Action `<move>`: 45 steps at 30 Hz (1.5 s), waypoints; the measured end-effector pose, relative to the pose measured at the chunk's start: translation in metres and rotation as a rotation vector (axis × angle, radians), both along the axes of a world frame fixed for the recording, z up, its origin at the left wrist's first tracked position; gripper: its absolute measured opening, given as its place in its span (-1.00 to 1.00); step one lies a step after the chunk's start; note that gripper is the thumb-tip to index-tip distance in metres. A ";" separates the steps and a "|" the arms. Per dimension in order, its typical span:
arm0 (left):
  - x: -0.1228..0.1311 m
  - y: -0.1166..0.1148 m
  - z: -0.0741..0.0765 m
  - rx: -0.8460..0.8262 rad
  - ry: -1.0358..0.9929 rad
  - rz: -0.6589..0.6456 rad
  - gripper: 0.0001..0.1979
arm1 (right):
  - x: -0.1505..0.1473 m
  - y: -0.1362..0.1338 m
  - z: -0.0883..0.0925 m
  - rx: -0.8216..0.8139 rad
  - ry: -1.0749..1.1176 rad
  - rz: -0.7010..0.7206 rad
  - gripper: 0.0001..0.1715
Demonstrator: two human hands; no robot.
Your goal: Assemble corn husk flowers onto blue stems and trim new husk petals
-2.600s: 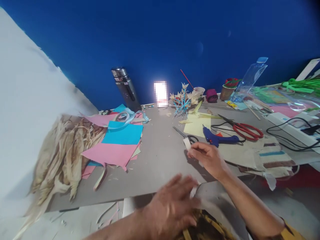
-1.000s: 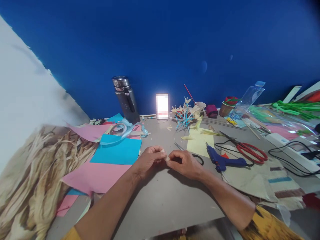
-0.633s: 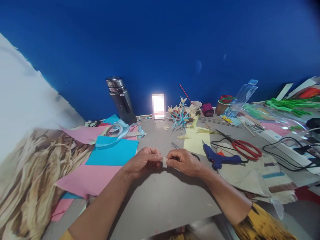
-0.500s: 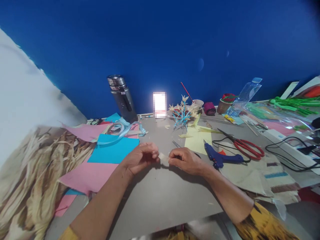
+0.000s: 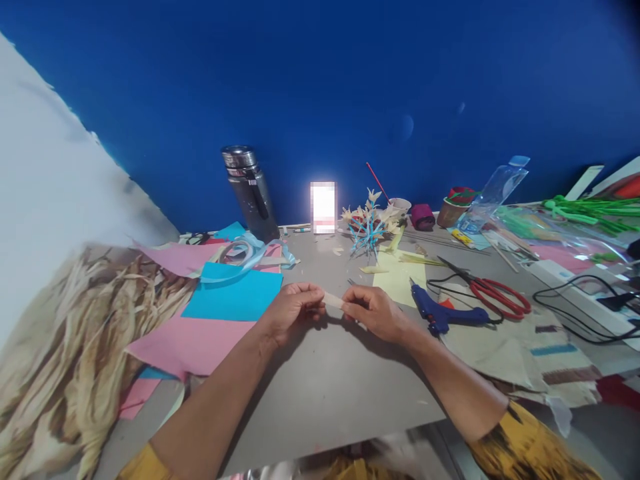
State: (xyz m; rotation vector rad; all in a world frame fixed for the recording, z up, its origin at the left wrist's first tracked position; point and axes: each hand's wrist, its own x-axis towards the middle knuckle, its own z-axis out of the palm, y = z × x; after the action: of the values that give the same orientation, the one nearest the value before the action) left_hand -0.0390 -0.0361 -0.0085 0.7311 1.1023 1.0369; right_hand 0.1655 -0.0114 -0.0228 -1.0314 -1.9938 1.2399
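Observation:
A small pale strip of dried husk [image 5: 333, 301] stretches between my two hands over the grey table [image 5: 320, 393]. My left hand [image 5: 299, 308] pinches its left end between thumb and fingers. At its right end, my right hand [image 5: 373, 311] grips it with thumb and forefinger. Behind the hands stands a bunch of cream husk flowers with blue stems [image 5: 370, 230]. A blue glue gun [image 5: 443, 312] lies right of my right hand, near red-handled scissors [image 5: 500, 297]. To the left is a big pile of dried husks [image 5: 95, 333].
Blue sheets [image 5: 235, 293] and pink sheets [image 5: 195, 340] lie at the left, below a dark flask [image 5: 253, 197]. A yellow sheet [image 5: 405, 287] is behind my right hand. Farther right are a cloth [image 5: 505, 357], a clear bottle [image 5: 493, 193] and a white power strip [image 5: 575, 293] with black cords.
The left hand's fingers have closed further over the strip's left end, and the strip now lies tauter and narrower between both hands. The view has shifted slightly.

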 end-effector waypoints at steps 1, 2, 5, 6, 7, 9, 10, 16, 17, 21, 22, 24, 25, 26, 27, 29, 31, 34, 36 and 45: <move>-0.001 0.000 0.001 0.001 -0.007 -0.004 -0.84 | 0.000 0.002 -0.001 -0.012 0.020 -0.036 -0.80; -0.002 0.001 0.002 0.001 -0.016 -0.011 -0.84 | 0.001 0.003 -0.001 -0.030 0.048 -0.068 -0.78; -0.003 0.001 0.004 -0.004 -0.062 -0.017 -0.85 | 0.002 0.006 0.000 -0.097 0.154 -0.096 -0.73; -0.003 0.001 0.005 -0.007 -0.083 -0.010 -0.85 | 0.003 0.007 0.000 -0.120 0.184 -0.091 -0.71; -0.003 0.001 0.006 -0.010 -0.102 0.003 -0.85 | 0.004 0.007 0.000 -0.140 0.209 -0.089 -0.68; -0.002 0.002 0.005 -0.016 -0.136 0.039 -0.87 | 0.005 0.007 0.000 -0.160 0.250 -0.106 -0.65; 0.000 0.001 0.004 -0.021 -0.148 0.060 -0.87 | 0.004 0.006 0.000 -0.161 0.272 -0.128 -0.64; 0.022 -0.008 -0.008 0.014 -0.165 0.065 -0.73 | -0.007 0.001 -0.004 -0.171 0.329 -0.231 -0.63; 0.025 -0.010 -0.009 0.043 -0.160 0.062 -0.72 | -0.009 0.000 -0.003 -0.180 0.302 -0.221 -0.64; 0.024 -0.010 -0.008 0.090 -0.123 0.084 -0.72 | 0.000 -0.007 0.006 -0.030 0.000 -0.160 -0.75; 0.022 -0.009 -0.008 0.101 -0.100 0.107 -0.73 | 0.007 -0.009 0.009 0.079 -0.136 -0.186 -0.81; 0.019 -0.006 -0.008 0.141 -0.033 0.150 -0.75 | 0.023 -0.013 0.012 0.292 -0.447 -0.294 -0.87; 0.018 -0.005 -0.008 0.168 -0.001 0.160 -0.76 | 0.031 -0.016 0.012 0.338 -0.580 -0.369 -0.87; 0.017 -0.005 -0.008 0.194 0.027 0.163 -0.77 | 0.038 -0.018 0.012 0.352 -0.687 -0.408 -0.87; 0.018 -0.005 -0.009 0.219 0.054 0.160 -0.79 | 0.043 -0.020 0.011 0.348 -0.766 -0.411 -0.87; 0.019 -0.006 -0.008 0.275 0.121 0.145 -0.83 | 0.047 -0.024 0.008 0.331 -0.857 -0.372 -0.83; 0.021 -0.008 -0.006 0.332 0.211 0.136 -0.87 | 0.046 -0.025 0.006 0.314 -0.893 -0.339 -0.80; 0.022 -0.010 -0.003 0.378 0.281 0.128 -0.88 | 0.043 -0.024 0.006 0.271 -0.903 -0.348 -0.79; 0.022 -0.010 -0.002 0.389 0.296 0.125 -0.89 | 0.044 -0.023 0.006 0.224 -0.841 -0.363 -0.83; 0.023 -0.010 0.000 0.436 0.216 0.152 -0.90 | 0.044 -0.022 0.004 -0.421 0.419 -0.141 -0.48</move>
State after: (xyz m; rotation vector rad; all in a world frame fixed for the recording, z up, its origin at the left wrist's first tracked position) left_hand -0.0161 -0.0459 -0.0082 1.1411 1.1404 1.3748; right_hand 0.2094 -0.0332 -0.0183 -0.9789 -1.3531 1.6780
